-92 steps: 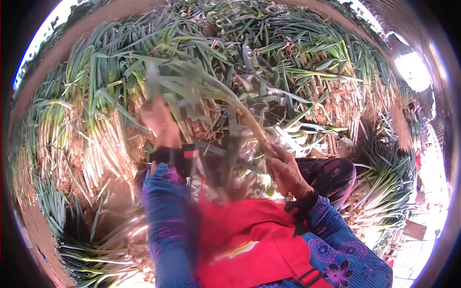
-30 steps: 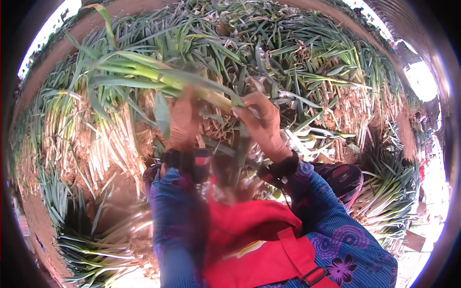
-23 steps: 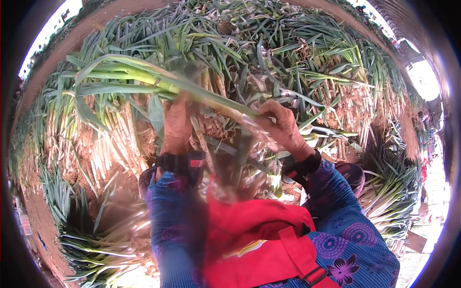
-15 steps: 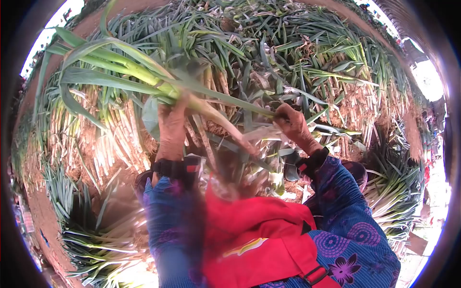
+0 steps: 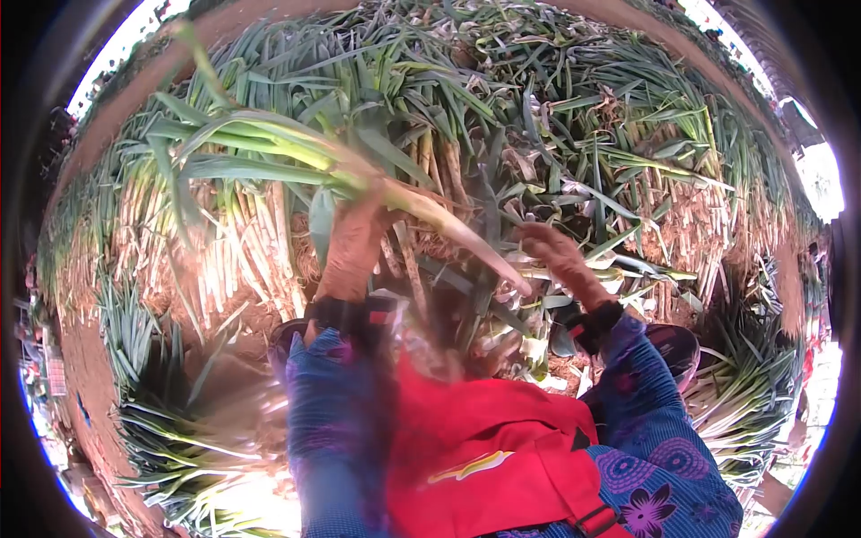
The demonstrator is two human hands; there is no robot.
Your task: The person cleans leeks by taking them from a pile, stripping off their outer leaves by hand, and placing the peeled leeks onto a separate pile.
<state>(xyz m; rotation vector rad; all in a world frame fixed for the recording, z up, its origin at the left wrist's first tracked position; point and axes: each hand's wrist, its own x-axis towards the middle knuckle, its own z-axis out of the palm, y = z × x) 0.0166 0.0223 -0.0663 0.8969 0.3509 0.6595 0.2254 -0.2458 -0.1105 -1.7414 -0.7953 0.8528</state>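
Observation:
My left hand (image 5: 356,242) is wrapped round a green onion (image 5: 439,218) near where its pale stalk meets the leaves. The leaves fan out to the upper left, and the bare white end slants down to the right. Off to the right of that end, my right hand (image 5: 563,260) is apart from the stalk, its fingers loosely spread with nothing visible in them. More long-leaved onions (image 5: 233,238) lie in a bunch behind my left hand, their roots toward me.
Heaped onions (image 5: 677,202) spread across the back and right. Further bunches lie at the lower left (image 5: 179,448) and lower right (image 5: 744,386). Loose leaf scraps (image 5: 538,345) litter the ground between my hands and the red apron (image 5: 493,448).
My right hand has come away from the onion and its fingers have spread; the leaf strip it pinched is no longer in it. My left hand keeps hold of the stalk.

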